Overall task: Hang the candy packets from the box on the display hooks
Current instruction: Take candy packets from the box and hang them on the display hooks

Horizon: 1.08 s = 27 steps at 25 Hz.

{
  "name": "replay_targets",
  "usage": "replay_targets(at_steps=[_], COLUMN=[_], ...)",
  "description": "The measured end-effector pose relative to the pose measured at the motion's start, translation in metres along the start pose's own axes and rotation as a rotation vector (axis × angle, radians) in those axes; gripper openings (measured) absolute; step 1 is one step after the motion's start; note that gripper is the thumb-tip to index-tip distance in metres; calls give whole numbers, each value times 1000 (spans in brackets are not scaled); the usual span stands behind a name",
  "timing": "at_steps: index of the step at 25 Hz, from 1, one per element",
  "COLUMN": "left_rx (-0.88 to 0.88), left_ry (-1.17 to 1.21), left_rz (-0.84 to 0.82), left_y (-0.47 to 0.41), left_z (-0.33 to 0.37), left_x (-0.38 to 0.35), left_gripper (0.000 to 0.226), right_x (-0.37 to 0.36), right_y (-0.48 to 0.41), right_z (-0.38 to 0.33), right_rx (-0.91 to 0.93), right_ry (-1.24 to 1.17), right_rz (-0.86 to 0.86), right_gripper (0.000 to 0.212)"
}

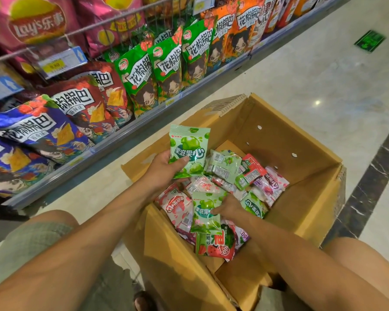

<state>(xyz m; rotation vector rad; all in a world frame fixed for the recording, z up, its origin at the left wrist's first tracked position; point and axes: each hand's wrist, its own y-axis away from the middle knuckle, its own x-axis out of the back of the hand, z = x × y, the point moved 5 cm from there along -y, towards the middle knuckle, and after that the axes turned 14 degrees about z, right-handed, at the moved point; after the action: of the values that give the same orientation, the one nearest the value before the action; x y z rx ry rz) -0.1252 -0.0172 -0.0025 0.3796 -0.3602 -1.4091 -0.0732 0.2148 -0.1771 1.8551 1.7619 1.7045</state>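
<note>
An open cardboard box (301,176) stands on the floor between my knees, with several candy packets (231,173) in green, pink, purple and red heaped inside. My left hand (162,169) grips a green candy packet (189,149) upright above the box's left rim, thumb across its front. My right hand (228,207) is down in the box and holds a second green packet (206,213) by its right side, just over the heap. No display hooks are plainly visible.
A shop shelf (126,140) runs along the left, packed with large snack bags (166,70) in green, red, blue and orange, with price tags (61,61) on a wire rail above. Polished pale floor (312,70) lies to the right, with a dark marble strip (373,180).
</note>
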Motion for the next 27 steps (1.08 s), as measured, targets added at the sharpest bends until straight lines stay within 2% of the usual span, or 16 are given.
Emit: replay_targets(at_steps=[2, 3, 7, 11, 14, 16, 18, 20, 27], left_rx=[15, 18, 9, 31, 53, 60, 32, 1, -64], left_ry=[17, 25, 30, 33, 24, 36, 26, 11, 5], left_rz=[9, 14, 24, 57, 67, 51, 46, 60, 57], left_y=[-2, -2, -1, 11, 34, 56, 74, 96, 208], left_z=[-1, -1, 4, 16, 46, 84, 127, 177, 398], left_x=[1, 2, -1, -2, 4, 8, 15, 24, 71], left_gripper=[17, 16, 20, 20, 21, 25, 25, 25, 35], right_x=[-1, 0, 22, 60, 101, 139, 178, 220, 391], right_y=[2, 3, 10, 37, 62, 93, 126, 170, 378], right_z=[0, -2, -9, -16, -30, -50, -74, -107, -258], right_rx=[-68, -79, -11, 20, -7, -66, -47, -24, 152], right_ry=[-206, -277, -370, -439, -594, -721, -762, -819, -946], right_rz=[-72, -99, -52, 32, 57, 72, 94, 87, 68], right_gripper=[76, 76, 69, 84, 78, 66, 38, 22, 17])
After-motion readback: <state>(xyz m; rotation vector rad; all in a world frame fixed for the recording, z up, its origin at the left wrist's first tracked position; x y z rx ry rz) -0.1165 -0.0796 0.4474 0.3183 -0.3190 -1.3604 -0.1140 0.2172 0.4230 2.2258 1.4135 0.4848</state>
